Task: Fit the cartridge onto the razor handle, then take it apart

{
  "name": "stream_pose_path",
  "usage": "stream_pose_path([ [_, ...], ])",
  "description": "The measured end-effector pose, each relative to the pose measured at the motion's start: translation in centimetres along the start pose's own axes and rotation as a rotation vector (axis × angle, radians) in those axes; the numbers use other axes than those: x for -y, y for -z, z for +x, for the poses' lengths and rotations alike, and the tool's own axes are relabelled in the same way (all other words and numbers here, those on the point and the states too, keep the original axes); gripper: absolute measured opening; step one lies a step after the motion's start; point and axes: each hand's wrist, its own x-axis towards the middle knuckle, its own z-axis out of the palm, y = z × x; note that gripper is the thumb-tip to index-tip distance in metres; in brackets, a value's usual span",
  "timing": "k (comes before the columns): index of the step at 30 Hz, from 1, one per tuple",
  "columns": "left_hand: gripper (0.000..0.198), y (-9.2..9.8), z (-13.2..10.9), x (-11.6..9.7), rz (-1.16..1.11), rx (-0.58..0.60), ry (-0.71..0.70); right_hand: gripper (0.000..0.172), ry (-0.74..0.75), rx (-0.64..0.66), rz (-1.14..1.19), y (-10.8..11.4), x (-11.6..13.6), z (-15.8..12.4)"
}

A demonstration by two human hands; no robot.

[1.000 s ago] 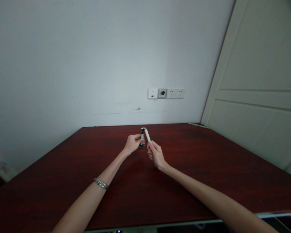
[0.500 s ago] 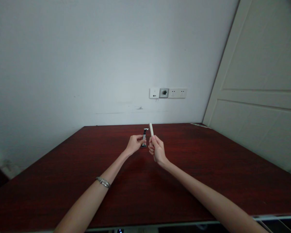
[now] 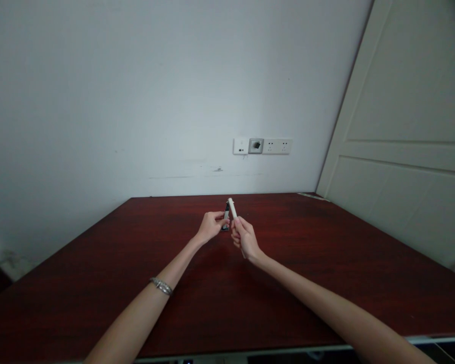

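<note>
My left hand (image 3: 212,225) is closed, thumb and fingers pinching a small upright silver-and-black thing (image 3: 226,215) that looks like a razor with a T-shaped head. Its dark foot appears to rest on the table; its exact kind is unclear. My right hand (image 3: 245,237) wraps round a white rod (image 3: 232,208), which leans to the left. The rod's upper end overlaps the silver head in view, and I cannot tell whether they touch. A short piece of the rod shows below my right fist.
Both forearms reach over a dark red wooden table (image 3: 288,283). Behind it rises a white wall (image 3: 174,101) with sockets and switch plates (image 3: 262,146). A pale panelled door (image 3: 413,116) stands at the right. My left wrist bears a metal bracelet (image 3: 161,286).
My right hand has tilted the white rod left and slightly down, so its tip now overlaps the head of the silver-and-black thing. My left hand has hardly moved.
</note>
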Motion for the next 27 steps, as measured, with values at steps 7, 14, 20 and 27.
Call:
stream_pose_path([
  [7,0.014,0.0,0.1,0.5,-0.015,0.016,-0.002,0.038,0.033,-0.009,0.042,-0.9,0.3,-0.3],
  [14,0.012,0.1,0.1,1.1,0.011,0.021,-0.001,0.037,-0.058,0.006,0.097,-1.8,0.3,-0.4],
  [20,0.016,0.2,0.1,0.9,0.004,0.01,-0.013,0.038,0.002,-0.027,0.14,-1.7,0.8,0.2],
  [27,0.014,0.0,0.2,1.2,-0.031,0.024,0.014,0.039,-0.048,0.005,0.096,-1.4,0.5,-0.6],
])
